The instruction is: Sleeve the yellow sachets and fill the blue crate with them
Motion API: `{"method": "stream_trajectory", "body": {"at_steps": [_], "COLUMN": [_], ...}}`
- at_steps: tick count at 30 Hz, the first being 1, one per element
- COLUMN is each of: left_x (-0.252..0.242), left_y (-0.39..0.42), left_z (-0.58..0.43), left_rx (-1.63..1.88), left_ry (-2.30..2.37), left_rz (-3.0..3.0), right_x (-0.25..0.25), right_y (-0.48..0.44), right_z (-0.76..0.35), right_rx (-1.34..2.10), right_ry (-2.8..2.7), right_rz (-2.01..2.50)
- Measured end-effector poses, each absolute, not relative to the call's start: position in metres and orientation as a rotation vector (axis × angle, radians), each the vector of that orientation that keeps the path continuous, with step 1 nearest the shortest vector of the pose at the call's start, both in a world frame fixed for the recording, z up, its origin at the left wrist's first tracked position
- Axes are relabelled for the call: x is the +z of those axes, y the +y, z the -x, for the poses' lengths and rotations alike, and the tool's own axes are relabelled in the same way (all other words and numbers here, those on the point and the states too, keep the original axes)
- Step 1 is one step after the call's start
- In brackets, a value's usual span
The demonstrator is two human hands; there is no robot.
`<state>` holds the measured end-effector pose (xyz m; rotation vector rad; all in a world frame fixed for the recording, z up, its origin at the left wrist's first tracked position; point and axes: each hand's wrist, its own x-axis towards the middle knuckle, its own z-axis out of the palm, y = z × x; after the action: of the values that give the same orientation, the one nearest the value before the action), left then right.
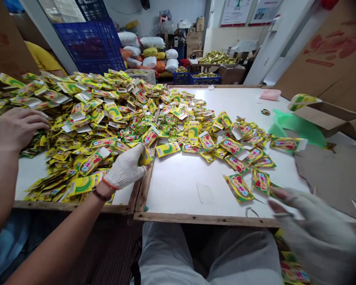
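My left hand (pixel 126 168), in a white knit glove, is closed on a small yellow-green carton (pixel 146 157) above the wooden seam between the two tables. Around it lies a large heap of similar cartons (pixel 112 111), several with white end flaps standing up, mixed with small shiny sachets (pixel 133 132). At the right, my right hand (pixel 311 229), gloved with bare fingertips, is smeared by motion. Its thumb and forefinger look apart, just beside a carton (pixel 261 182) near the front of the table. Another carton (pixel 239 188) lies flat to the left of that one.
A co-worker's hand (pixel 20 126) reaches into the heap at left. Wooden strips (pixel 195 219) edge the white table (pixel 178 182). At right are a green plastic piece (pixel 298 124), an open cardboard box (pixel 329 114) and a flat cardboard sheet (pixel 335 174). Blue crates (pixel 89 45) stand behind.
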<state>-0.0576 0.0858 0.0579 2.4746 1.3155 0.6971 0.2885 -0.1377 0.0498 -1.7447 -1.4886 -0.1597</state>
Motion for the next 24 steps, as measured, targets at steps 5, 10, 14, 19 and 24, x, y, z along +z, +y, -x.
{"method": "stream_trajectory", "body": {"at_steps": [5,10,14,19,24], "left_x": [0.056,0.014,-0.004,-0.016,-0.033], "left_y": [0.039,0.01,0.008,0.009,-0.004], "left_z": [-0.01,-0.044,-0.047,-0.048,-0.052], "left_rx": [0.59,0.147,0.091,0.637,0.909], "left_ry": [0.893,0.778,0.775,0.926,0.841], "left_rz": [-1.457,-0.992,-0.916,-1.247,-1.467], "right_x": [0.015,0.009,-0.003,-0.033,-0.048], "right_y": [-0.097,-0.075,-0.069,-0.068,-0.071], "right_z": [-0.206,-0.191,-0.207,-0.208,-0.2], "right_rx": [0.098,0.316,0.574,0.659,0.677], "right_ry": [-1.89,-1.913,-1.657,-1.323,-1.19], "right_rz": [1.372,1.336,1.47,1.579,1.56]}}
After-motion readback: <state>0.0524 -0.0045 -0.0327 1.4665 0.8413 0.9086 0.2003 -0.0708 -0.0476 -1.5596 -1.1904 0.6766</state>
